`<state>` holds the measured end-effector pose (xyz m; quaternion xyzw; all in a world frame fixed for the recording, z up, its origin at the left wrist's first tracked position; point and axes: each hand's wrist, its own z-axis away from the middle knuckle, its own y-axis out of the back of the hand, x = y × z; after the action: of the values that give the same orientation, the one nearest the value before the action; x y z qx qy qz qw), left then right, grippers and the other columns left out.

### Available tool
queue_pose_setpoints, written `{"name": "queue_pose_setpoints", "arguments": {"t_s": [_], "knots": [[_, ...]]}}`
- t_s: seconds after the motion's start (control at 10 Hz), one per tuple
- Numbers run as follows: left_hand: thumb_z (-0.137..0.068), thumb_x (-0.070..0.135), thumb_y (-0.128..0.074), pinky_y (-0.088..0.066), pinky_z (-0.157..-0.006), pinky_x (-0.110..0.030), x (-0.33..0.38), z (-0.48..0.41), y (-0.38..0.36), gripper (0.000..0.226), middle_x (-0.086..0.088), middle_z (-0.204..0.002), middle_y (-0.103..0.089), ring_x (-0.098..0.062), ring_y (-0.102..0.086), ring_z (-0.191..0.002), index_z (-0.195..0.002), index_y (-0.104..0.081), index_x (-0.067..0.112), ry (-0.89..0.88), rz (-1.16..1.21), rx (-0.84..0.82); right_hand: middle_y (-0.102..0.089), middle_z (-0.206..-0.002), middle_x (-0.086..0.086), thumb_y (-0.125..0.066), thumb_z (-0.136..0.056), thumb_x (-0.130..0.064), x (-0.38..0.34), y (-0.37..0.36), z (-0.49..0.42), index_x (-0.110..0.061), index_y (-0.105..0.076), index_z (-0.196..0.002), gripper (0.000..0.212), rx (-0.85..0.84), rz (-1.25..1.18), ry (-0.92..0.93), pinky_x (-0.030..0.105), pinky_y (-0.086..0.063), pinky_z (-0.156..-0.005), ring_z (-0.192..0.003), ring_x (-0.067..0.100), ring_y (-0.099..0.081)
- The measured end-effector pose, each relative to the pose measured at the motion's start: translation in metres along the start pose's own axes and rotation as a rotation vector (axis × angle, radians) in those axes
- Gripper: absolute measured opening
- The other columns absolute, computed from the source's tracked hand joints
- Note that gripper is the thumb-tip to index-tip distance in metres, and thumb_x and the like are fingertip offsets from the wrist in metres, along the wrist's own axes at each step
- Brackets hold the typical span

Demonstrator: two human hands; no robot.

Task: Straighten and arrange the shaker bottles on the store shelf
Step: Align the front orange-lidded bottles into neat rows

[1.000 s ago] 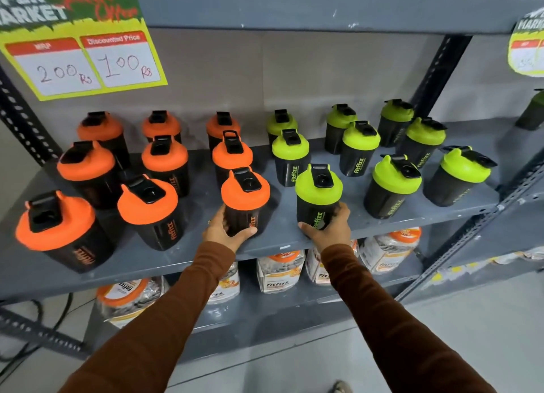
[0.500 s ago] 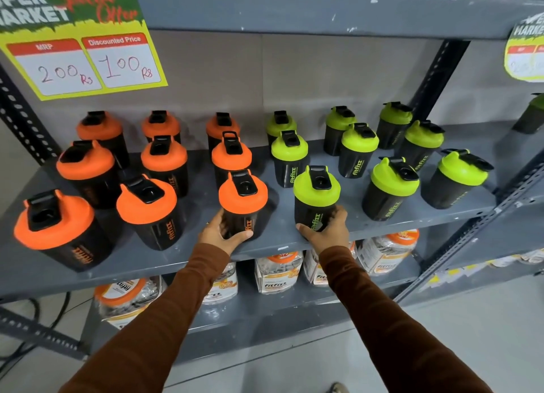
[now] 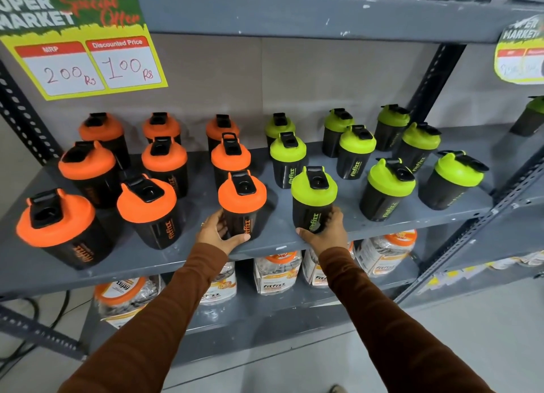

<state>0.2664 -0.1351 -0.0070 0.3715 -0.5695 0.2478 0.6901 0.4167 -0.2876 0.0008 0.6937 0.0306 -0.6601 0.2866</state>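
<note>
While gripped: bottles (image 3: 313, 204) within hands (image 3: 219, 231).

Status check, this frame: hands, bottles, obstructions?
Left hand gripping front orange-lidded shaker. Right hand gripping front green-lidded shaker. Both upright on shelf. Nothing blocking.

You have nine orange-lid bottles (image 3: 242, 191) on the shelf, three rows of three. Nine green-lid bottles (image 3: 313, 186) too, same layout, plus a tenth green one (image 3: 530, 116) cut off at far right. Two price signs (image 3: 79, 42). Jars (image 3: 278, 272) below: about five, partly hidden.
</note>
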Motion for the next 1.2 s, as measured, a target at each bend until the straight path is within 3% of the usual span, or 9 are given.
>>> {"name": "queue_pose_setpoints", "arguments": {"t_s": [0.9, 1.0, 1.1, 1.2], "knots": [[-0.065, 0.000, -0.075, -0.037, -0.103, -0.041, -0.008, 0.001, 0.002, 0.081, -0.021, -0.138, -0.042, -0.032, -0.041, -0.126, -0.133, -0.033, 0.004, 0.037, 0.018, -0.025, -0.052, -0.132, 0.017, -0.080, -0.067, -0.006, 0.001, -0.001, -0.004, -0.005, -0.035, -0.129, 0.077, -0.002, 0.044, -0.001, 0.042, -0.042, -0.105, -0.121, 0.033, -0.051], [-0.065, 0.000, -0.075, -0.037, -0.104, -0.041, -0.007, 0.001, 0.002, 0.082, -0.021, -0.139, -0.041, -0.031, -0.041, -0.126, -0.134, -0.032, 0.005, 0.036, 0.012, -0.026, -0.048, -0.135, 0.017, -0.082, -0.062, -0.005, 0.003, -0.003, -0.003, -0.006, -0.032, -0.132, 0.085, 0.024, 0.031, 0.021, 0.045, -0.039, -0.108, -0.125, 0.033, -0.047], [-0.064, -0.001, -0.075, -0.035, -0.104, -0.039, -0.005, 0.003, 0.000, 0.085, -0.019, -0.140, -0.039, -0.030, -0.039, -0.128, -0.135, -0.030, 0.005, 0.003, 0.018, -0.017, -0.030, -0.147, 0.017, -0.086, -0.057, -0.008, 0.005, -0.007, 0.002, -0.006, -0.022, -0.140, 0.105, 0.107, 0.037, 0.082, 0.042, -0.023, -0.117, -0.137, 0.031, -0.028], [-0.062, 0.002, -0.077, -0.032, -0.106, -0.038, -0.005, 0.007, 0.003, 0.093, -0.015, -0.144, -0.034, -0.027, -0.035, -0.131, -0.138, -0.025, 0.010, -0.033, 0.023, -0.018, -0.023, -0.149, 0.023, -0.084, -0.061, -0.024, 0.002, -0.017, 0.026, -0.003, -0.022, -0.140, 0.103, 0.289, 0.136, 0.179, 0.038, -0.017, -0.114, -0.139, 0.034, -0.020]]}}
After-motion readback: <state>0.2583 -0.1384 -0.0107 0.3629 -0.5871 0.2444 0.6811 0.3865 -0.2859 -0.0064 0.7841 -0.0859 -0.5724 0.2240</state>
